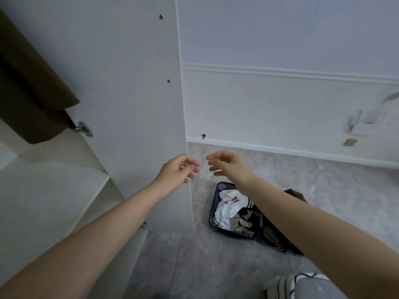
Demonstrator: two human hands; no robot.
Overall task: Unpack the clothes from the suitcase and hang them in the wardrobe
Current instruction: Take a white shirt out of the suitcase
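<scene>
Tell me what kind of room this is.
Probably a bedroom or dressing area at home: an open white wardrobe with a brown garment hanging inside, and an open suitcase of crumpled clothes on the marbled tile floor.

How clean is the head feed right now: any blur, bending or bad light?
Head view: light dim and flat, no glare; both hands, left hand and right hand, slightly smeared at the fingertips; wide-angle bending curves the wardrobe panel edge; clothes in the suitcase stay readable.
</scene>
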